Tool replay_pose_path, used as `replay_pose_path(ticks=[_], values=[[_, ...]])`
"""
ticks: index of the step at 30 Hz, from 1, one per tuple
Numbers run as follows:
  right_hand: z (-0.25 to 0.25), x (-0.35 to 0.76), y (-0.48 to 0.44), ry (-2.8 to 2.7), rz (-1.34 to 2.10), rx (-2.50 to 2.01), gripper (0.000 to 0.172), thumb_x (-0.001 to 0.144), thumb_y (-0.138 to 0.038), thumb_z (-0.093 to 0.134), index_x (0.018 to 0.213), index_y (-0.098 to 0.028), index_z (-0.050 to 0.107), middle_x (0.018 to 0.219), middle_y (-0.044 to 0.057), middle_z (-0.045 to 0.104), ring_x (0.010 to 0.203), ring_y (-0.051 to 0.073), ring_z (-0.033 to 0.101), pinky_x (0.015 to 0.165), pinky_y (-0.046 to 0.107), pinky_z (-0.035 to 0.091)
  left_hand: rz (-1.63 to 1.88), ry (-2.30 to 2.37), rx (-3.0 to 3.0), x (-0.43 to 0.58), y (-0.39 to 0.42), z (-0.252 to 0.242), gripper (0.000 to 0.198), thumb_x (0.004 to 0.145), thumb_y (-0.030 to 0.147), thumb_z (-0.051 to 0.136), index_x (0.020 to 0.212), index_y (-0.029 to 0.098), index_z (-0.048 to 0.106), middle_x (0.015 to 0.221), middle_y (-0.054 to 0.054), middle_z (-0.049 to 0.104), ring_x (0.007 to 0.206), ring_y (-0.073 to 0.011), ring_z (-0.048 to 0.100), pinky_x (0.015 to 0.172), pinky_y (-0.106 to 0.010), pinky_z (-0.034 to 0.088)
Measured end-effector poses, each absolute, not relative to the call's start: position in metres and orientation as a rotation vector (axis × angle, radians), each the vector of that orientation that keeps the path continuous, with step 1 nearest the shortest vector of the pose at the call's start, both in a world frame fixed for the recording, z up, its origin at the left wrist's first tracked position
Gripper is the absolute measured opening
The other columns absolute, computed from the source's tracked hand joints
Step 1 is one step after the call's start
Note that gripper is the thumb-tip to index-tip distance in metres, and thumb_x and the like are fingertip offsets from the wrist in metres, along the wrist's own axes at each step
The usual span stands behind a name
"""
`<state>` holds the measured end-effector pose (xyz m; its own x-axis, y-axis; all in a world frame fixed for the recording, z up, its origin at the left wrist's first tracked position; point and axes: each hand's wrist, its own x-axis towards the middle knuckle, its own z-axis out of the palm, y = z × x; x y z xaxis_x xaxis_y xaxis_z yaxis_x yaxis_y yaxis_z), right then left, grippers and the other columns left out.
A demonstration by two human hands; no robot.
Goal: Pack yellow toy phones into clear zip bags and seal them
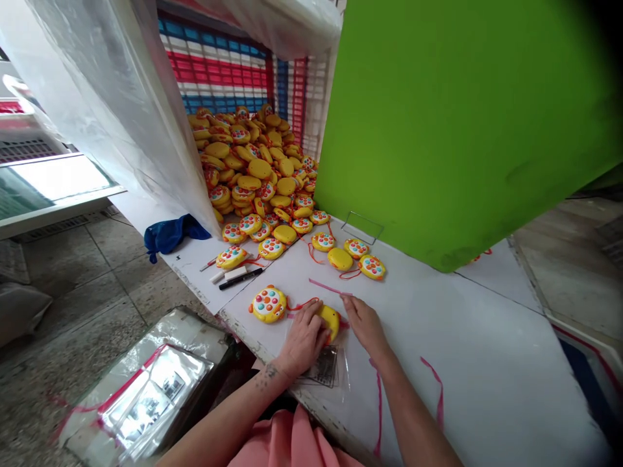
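Observation:
My left hand (305, 334) grips a yellow fish-shaped toy (331, 323) lying back side up, its fingers closed over the left part. An orange cord runs from beneath this hand toward a second toy (268, 303), face up with coloured round buttons. Between finger and thumb, my right hand (364, 323) pinches the end of a thin pink strip (327, 285) just beyond the toy. Under my left wrist lies a transparent bag (344, 373) with a dark printed piece. More pink strips (438, 389) are on the white table, near my right forearm.
A big heap of the same yellow toys (257, 168) spills from a striped, plastic-lined container onto the table (487, 350). A tall green panel (438, 130) stands at the back right. Pens (241, 279) and a blue cloth (175, 235) lie left. Plastic packs (160, 389) sit below the table edge.

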<state>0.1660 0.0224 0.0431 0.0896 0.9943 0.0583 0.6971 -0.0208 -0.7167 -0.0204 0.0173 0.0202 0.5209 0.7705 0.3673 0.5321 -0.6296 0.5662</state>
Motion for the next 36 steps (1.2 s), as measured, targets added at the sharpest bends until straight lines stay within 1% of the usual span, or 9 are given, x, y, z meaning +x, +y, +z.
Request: replay_pose_path(ticks=[5, 11, 16, 20, 25, 28, 30, 33, 36], values=[[0.032, 0.172, 0.004, -1.599, 0.728, -1.840, 0.040, 0.091, -0.045, 0.039, 0.118, -0.025, 0.061, 0.095, 0.005, 0.071, 0.080, 0.022, 0.067, 0.073, 0.035, 0.052, 0.832, 1.072, 2.288, -0.020, 0.024, 0.025, 0.008, 0.088, 0.023, 0.052, 0.091, 0.019, 0.057, 0.140, -0.010, 0.042, 0.134, -0.0234, 0.031, 0.106, -0.047, 0.035], [0.024, 0.156, 0.001, -1.577, 0.779, -1.793, 0.047, 0.086, -0.028, 0.037, 0.130, -0.026, 0.053, 0.107, 0.003, 0.068, 0.091, 0.020, 0.065, 0.082, 0.037, 0.052, 0.518, 1.025, 2.249, -0.027, 0.035, 0.052, 0.013, 0.079, 0.032, 0.065, 0.083, 0.020, 0.065, 0.134, -0.009, 0.047, 0.127, -0.0284, 0.037, 0.102, -0.046, 0.035], [0.030, 0.145, -0.005, -1.415, 0.775, -1.744, 0.050, 0.087, -0.032, 0.036, 0.136, -0.023, 0.046, 0.100, 0.004, 0.069, 0.084, 0.021, 0.065, 0.080, 0.037, 0.052, 0.409, 1.128, 2.266, -0.020, 0.033, 0.066, 0.014, 0.088, 0.031, 0.054, 0.091, 0.020, 0.060, 0.102, -0.005, 0.063, 0.101, -0.0217, 0.054, 0.092, -0.039, 0.038], [0.037, 0.136, -0.009, -1.187, 1.006, -1.557, 0.054, 0.088, -0.041, 0.040, 0.138, -0.020, 0.041, 0.081, 0.003, 0.068, 0.064, 0.019, 0.063, 0.064, 0.035, 0.055, 0.361, 1.051, 2.247, -0.017, 0.027, 0.071, 0.014, 0.091, 0.031, 0.050, 0.090, 0.019, 0.057, 0.082, -0.002, 0.065, 0.083, -0.0183, 0.059, 0.086, -0.034, 0.041], [0.046, 0.132, -0.014, -1.005, 1.120, -1.369, 0.059, 0.087, -0.048, 0.049, 0.138, -0.020, 0.038, 0.080, 0.003, 0.066, 0.063, 0.019, 0.064, 0.062, 0.034, 0.056, 0.877, 1.198, 1.996, -0.034, 0.025, 0.061, 0.032, 0.088, 0.037, 0.054, 0.116, 0.021, 0.050, 0.121, -0.009, 0.055, 0.115, -0.0234, 0.048, 0.097, -0.040, 0.038], [0.048, 0.133, -0.014, -0.987, 1.105, -1.329, 0.057, 0.088, -0.047, 0.049, 0.137, -0.020, 0.039, 0.082, 0.004, 0.066, 0.064, 0.018, 0.065, 0.063, 0.034, 0.056, 0.919, 1.203, 1.645, -0.043, 0.029, 0.045, 0.047, 0.088, 0.040, 0.052, 0.128, 0.018, 0.040, 0.124, -0.013, 0.052, 0.103, -0.0216, 0.055, 0.085, -0.036, 0.046], [0.047, 0.134, -0.014, -1.008, 1.079, -1.327, 0.054, 0.089, -0.047, 0.047, 0.136, -0.020, 0.040, 0.082, 0.004, 0.066, 0.064, 0.018, 0.066, 0.063, 0.034, 0.056, 0.832, 1.134, 1.457, -0.044, 0.031, 0.038, 0.046, 0.086, 0.043, 0.052, 0.120, 0.014, 0.046, 0.106, -0.011, 0.060, 0.084, -0.0184, 0.059, 0.071, -0.031, 0.047], [0.042, 0.136, -0.013, -1.079, 0.973, -1.399, 0.049, 0.092, -0.045, 0.043, 0.135, -0.021, 0.042, 0.086, 0.005, 0.066, 0.069, 0.018, 0.065, 0.065, 0.035, 0.056, 0.754, 1.035, 1.289, -0.039, 0.032, 0.035, 0.034, 0.083, 0.046, 0.053, 0.091, 0.013, 0.055, 0.076, -0.003, 0.061, 0.063, -0.0126, 0.052, 0.058, -0.025, 0.041], [0.043, 0.138, -0.013, -1.285, 0.560, -1.493, 0.041, 0.091, -0.037, 0.047, 0.129, -0.022, 0.049, 0.106, 0.008, 0.064, 0.095, 0.022, 0.061, 0.085, 0.042, 0.051, 0.746, 1.012, 1.197, -0.032, 0.031, 0.039, 0.032, 0.080, 0.047, 0.055, 0.080, 0.015, 0.053, 0.071, -0.001, 0.061, 0.056, -0.0105, 0.049, 0.054, -0.023, 0.039]])
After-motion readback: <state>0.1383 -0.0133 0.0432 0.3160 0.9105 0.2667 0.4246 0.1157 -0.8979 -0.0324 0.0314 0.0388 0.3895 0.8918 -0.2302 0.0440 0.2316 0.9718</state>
